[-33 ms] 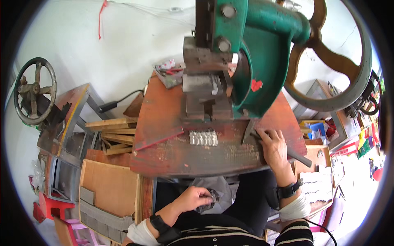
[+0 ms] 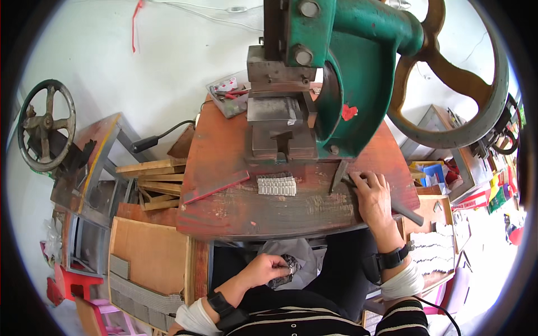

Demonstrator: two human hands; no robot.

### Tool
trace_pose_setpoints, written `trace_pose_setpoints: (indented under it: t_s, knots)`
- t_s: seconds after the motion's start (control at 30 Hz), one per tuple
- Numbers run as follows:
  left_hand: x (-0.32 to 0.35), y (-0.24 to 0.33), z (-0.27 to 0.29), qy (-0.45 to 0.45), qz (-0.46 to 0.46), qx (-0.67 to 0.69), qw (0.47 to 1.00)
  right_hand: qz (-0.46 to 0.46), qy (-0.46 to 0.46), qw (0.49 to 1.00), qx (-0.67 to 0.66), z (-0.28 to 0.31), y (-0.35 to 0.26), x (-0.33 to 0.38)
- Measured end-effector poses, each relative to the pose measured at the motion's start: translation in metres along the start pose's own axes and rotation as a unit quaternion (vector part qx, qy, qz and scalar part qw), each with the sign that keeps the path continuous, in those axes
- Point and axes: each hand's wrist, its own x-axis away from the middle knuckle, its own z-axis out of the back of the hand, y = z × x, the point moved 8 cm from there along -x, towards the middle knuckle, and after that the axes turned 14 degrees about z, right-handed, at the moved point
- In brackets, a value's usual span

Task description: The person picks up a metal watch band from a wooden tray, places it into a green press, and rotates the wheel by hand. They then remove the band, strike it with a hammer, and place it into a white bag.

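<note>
In the head view, a red heart-shaped sticker [image 2: 349, 112] is seen on the green press [image 2: 358, 73], and red and blue cartons [image 2: 448, 179] are stacked at the right beside the counter [image 2: 235, 207]. A small dark metal piece [image 2: 287, 267] is pinched in the grip of the left hand [image 2: 263, 270], low over the lap, below the counter edge. The right hand [image 2: 372, 193] is laid on the counter with fingers spread, touching a dark metal bar [image 2: 403, 211], near a ridged metal strip [image 2: 276, 185].

A dark spoked handwheel [image 2: 45, 125] stands far left, loose wooden slats [image 2: 150, 183] lie stacked beside the table, a plywood box [image 2: 147, 259] sits below them, and a red strip [image 2: 216, 187] rests on the worn tabletop [image 2: 252, 207]
</note>
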Motion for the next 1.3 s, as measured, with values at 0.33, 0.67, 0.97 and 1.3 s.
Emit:
trace_pose_setpoints:
  t_s: [0.33, 0.67, 0.97, 1.3]
  knots:
    - [0.101, 0.144, 0.056, 0.457, -0.333, -0.288, 0.773, 0.122, 0.066, 0.959, -0.247, -0.015, -0.084, -0.061]
    - [0.063, 0.169, 0.109, 0.567, -0.295, -0.320, 0.700, 0.025, 0.005, 0.959, -0.282, -0.056, -0.082, -0.072]
    - [0.048, 0.157, 0.126, 0.532, -0.284, -0.221, 0.767, -0.045, -0.040, 0.933, -0.355, -0.064, -0.075, -0.073]
    - [0.041, 0.164, 0.121, 0.520, -0.259, -0.290, 0.761, 0.036, -0.046, 0.956, -0.288, -0.059, -0.087, -0.085]
